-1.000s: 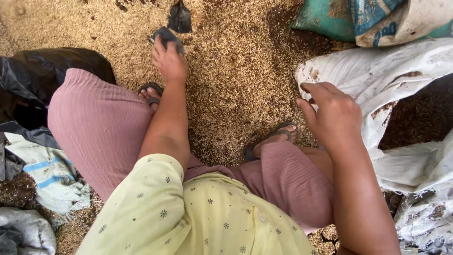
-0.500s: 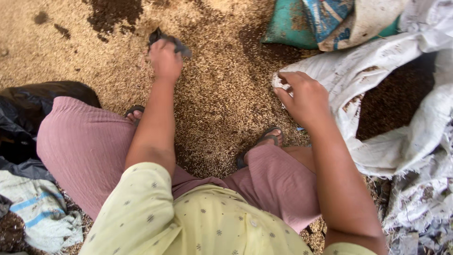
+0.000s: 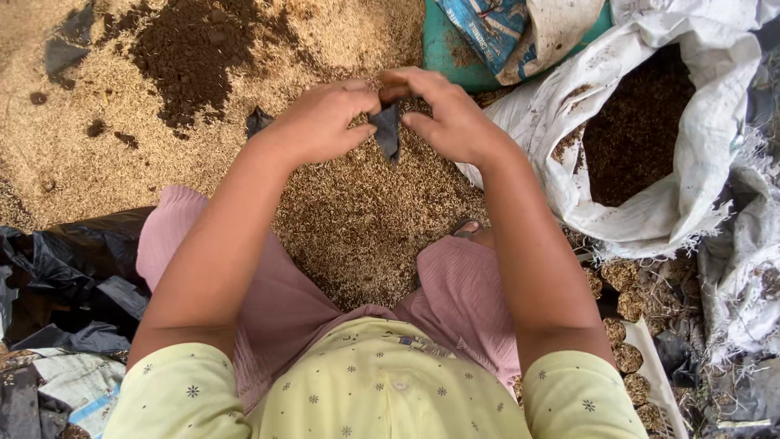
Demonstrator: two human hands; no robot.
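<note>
Two hands, left hand [image 3: 321,122] and right hand [image 3: 451,114]; one small black bag [image 3: 387,130] between them; one open white sack [image 3: 650,138] (dark fill inside); one dark soil heap [image 3: 191,49]; two black scraps, [image 3: 258,120] and [image 3: 69,45].

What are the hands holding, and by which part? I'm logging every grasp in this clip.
Both hands grip a small black plastic bag by its upper edge: the left hand pinches one side in its fingers, and the right hand pinches the other.
</note>
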